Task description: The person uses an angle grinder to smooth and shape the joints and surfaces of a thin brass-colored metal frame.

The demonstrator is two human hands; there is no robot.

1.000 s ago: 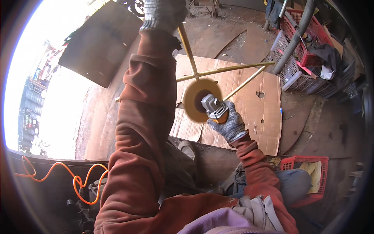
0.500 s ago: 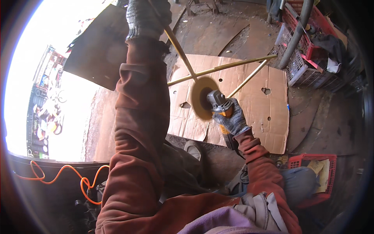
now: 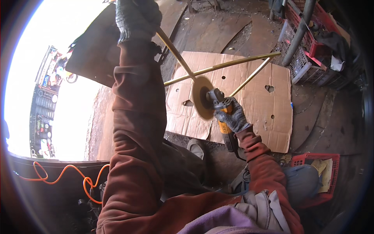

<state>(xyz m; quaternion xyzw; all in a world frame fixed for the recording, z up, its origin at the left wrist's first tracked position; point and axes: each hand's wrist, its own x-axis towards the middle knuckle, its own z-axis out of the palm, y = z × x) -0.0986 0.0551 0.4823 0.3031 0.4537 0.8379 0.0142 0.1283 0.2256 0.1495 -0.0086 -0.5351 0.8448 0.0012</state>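
My right hand (image 3: 235,116), in a grey knit glove, grips a yellow and black angle grinder (image 3: 226,130). A large round tan disc (image 3: 200,97) on the grinder meets the joint of a gold metal frame of joined bars (image 3: 230,65). My left hand (image 3: 138,19), gloved too, is at the top, closed around the upper end of the frame's slanting bar (image 3: 174,52); its fingertips are partly hidden. Beneath the frame a flattened cardboard sheet (image 3: 269,113) with several punched holes lies on the floor.
Plastic crates (image 3: 302,64) holding odds and ends stand at the upper right beside a grey pole (image 3: 298,35). A red basket (image 3: 335,171) sits by my right knee. An orange cord (image 3: 66,166) curls at lower left. A dark panel (image 3: 91,50) stands near my left arm.
My left hand and the slanting bar have shifted slightly left. The grinder has tilted a little, its disc staying at the bar joint. The whole view has moved slightly.
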